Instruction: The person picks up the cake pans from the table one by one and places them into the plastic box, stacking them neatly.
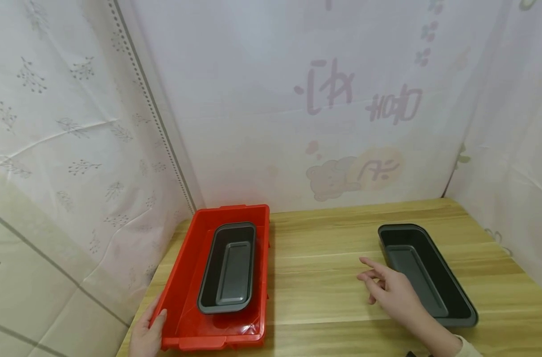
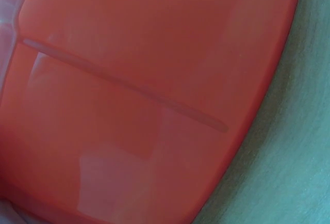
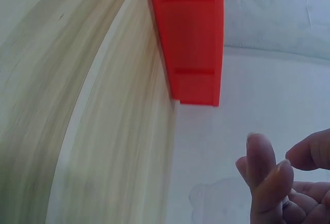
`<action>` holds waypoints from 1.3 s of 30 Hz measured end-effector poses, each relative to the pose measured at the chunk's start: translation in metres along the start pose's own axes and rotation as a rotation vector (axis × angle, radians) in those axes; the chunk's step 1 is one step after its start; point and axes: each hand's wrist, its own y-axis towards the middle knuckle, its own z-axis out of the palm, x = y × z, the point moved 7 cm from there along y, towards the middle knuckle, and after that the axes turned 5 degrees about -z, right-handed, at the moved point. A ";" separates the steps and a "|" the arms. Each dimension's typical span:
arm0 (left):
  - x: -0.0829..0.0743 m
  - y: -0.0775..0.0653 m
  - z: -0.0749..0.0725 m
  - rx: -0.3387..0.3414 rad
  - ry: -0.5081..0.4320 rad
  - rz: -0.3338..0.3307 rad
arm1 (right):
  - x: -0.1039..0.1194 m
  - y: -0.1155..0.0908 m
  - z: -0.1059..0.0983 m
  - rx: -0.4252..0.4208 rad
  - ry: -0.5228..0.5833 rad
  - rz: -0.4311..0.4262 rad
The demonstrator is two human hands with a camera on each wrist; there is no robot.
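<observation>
A red plastic tray (image 1: pixel 263 270) lies at the left of the table, and a dark grey loaf pan (image 1: pixel 234 270) sits inside it. My left hand (image 1: pixel 148 333) grips the tray's near left corner, with the thumb over the rim. In the left wrist view the tray's red wall (image 2: pixel 144 79) fills most of the picture. Over the table beside a second dark loaf pan (image 1: pixel 413 263), my right hand (image 1: pixel 393 293) hovers with loosely bent fingers and holds nothing. The right wrist view shows its fingers (image 3: pixel 263 162) apart from the tray's outer side (image 3: pixel 191 43).
The wooden table (image 1: pixel 315 277) runs between the tray and the second pan. Pale printed curtains (image 1: pixel 262 99) hang behind the table and along both sides. The tray stands close to the left curtain (image 1: pixel 97 198).
</observation>
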 end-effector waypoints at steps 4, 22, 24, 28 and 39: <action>0.001 0.000 -0.001 -0.009 -0.028 0.004 | -0.006 -0.004 -0.013 -0.029 -0.031 -0.002; 0.001 0.000 0.001 -0.003 0.020 -0.055 | -0.043 -0.028 -0.073 -0.115 -0.214 0.047; 0.001 0.000 0.002 0.003 0.012 -0.068 | -0.048 -0.031 -0.079 -0.121 -0.214 0.054; 0.001 0.000 0.002 0.008 0.014 -0.050 | -0.059 -0.038 -0.090 -0.134 -0.232 0.068; 0.000 0.000 0.002 0.013 0.031 -0.029 | -0.085 -0.052 -0.116 -0.095 -0.375 0.137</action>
